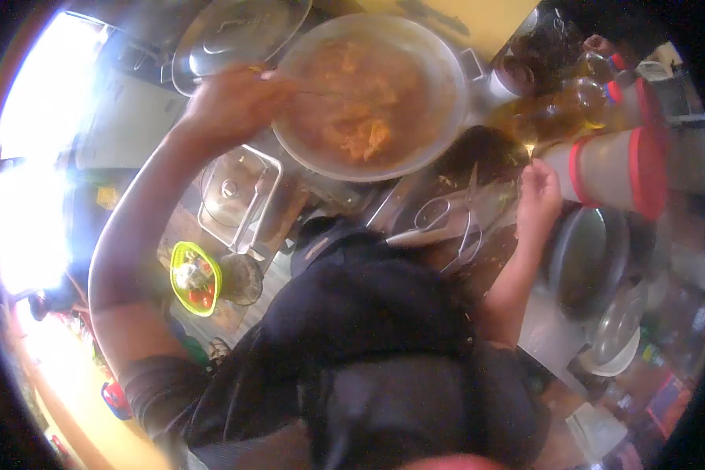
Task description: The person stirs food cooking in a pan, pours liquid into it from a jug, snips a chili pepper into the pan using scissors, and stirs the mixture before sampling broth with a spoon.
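A wide metal pot (454, 98) holds orange-red stew (364, 137) with chunks in it. At the pot's left rim, my left hand (243, 98) is closed around the handle of a thin utensil (317, 93), which reaches in over the stew; its far end is blurred. My right hand (539, 188) is on the right, fingers pinched on a small shiny piece of cutlery (530, 149) that points upward. I cannot make out whether it is a fork or a spoon. Scissors (471, 211) lie just left of my right hand.
A large lid (235, 35) leans behind my left hand. Oil bottles (556, 110) and red-lidded containers (611, 168) stand at the right. On the left are a rectangular glass-lidded dish (239, 196) and a yellow-green basket (182, 254) with tomatoes. Dark pans (587, 258) sit lower right.
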The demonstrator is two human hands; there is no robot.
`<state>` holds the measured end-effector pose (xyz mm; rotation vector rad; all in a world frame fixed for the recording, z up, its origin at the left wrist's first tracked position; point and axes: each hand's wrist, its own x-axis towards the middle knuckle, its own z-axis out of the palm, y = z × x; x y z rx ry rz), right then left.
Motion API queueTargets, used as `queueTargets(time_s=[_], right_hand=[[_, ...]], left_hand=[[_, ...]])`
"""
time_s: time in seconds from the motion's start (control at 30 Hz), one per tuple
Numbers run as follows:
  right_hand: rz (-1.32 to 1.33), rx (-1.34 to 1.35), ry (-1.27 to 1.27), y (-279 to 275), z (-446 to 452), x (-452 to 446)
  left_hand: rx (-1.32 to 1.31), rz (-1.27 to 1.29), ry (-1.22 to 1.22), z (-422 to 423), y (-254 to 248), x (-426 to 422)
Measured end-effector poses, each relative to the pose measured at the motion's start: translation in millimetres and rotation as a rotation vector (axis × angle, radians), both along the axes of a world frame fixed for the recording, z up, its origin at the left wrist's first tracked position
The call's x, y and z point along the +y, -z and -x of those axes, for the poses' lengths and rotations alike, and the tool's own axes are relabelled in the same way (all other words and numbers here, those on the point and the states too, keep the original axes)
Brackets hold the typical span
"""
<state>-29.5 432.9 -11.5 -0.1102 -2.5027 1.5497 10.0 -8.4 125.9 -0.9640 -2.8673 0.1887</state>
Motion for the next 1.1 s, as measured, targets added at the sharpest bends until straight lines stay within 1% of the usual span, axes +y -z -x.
queueTargets(time_s=[0.07, 0.1, 0.17, 0.2, 0.23, 0.3, 0.33, 0.37, 0.4, 0.43, 0.5, 0.53, 0.6, 0.63, 0.7, 0.73, 0.8, 0.83, 0.9, 0.97, 1.03, 1.1], right_hand=[[-0.14, 0.092, -0.011, 1, -1, -1], [-0.136, 0.091, -0.017, 2, 0, -1], [-0.136, 0.05, -0.041, 4, 1, -4], [-0.134, 0.051, -0.044, 5, 2, -6], [-0.104, 0.048, -0.07, 6, 4, -7], [-0.077, 0.045, -0.094, 0, 2, -12], [-0.053, -0.016, -0.072, -6, 0, -17], [-0.027, -0.079, -0.049, -12, -2, -20], [-0.029, -0.082, -0.05, -15, -2, -19], [-0.049, -0.113, -0.022, -18, -3, -17], [-0.069, -0.147, -0.004, -17, -2, -13], [-0.08, -0.143, -0.006, -14, -1, -8], [-0.087, -0.141, -0.009, -12, 0, -7], [-0.073, -0.163, -0.001, -14, -1, -8], [-0.057, -0.188, 0.013, -11, -2, -6], [-0.021, -0.168, 0.003, -6, -2, -4], [0.018, -0.144, -0.007, -4, -1, -6], [0.005, -0.131, -0.009, -5, -1, -8], [-0.013, -0.115, -0.005, -5, -2, -10], [-0.031, -0.068, -0.035, -5, -2, -11], [-0.022, -0.06, -0.03, -10, -2, -13], [-0.008, -0.059, -0.034, -13, -3, -12]], left_hand=[[0.024, 0.279, -0.269, -15, -12, -17], [0.022, 0.283, -0.275, -19, -11, -23], [0.116, 0.488, -0.49, -21, 2, -36], [0.062, 0.56, -0.614, -19, 16, -42], [0.064, 0.559, -0.616, -19, 26, -50], [0.054, 0.379, -0.663, -21, 39, -60], [0.053, 0.376, -0.661, -24, 46, -62], [-0.029, 0.311, -0.682, -28, 49, -59], [-0.111, 0.247, -0.703, -34, 50, -57], [-0.118, 0.246, -0.707, -38, 50, -53], [-0.285, 0.224, -0.813, -42, 42, -40], [-0.288, 0.225, -0.817, -40, 35, -30], [-0.445, 0.165, -0.977, -33, 22, -13], [-0.45, 0.169, -0.976, -34, 28, -17], [-0.456, -0.104, -0.757, -32, 54, -31], [-0.458, -0.101, -0.754, -27, 66, -29], [-0.693, -0.401, -0.886, -13, 92, -15], [-0.663, -0.306, -0.859, -5, 113, -7], [-0.634, -0.216, -0.822, 10, 147, 13], [-0.45, -0.374, -1.022, 19, 163, 31], [-0.453, -0.419, -1.017, 26, 144, 43], [-0.507, -0.275, -1.123, 28, 122, 48]])
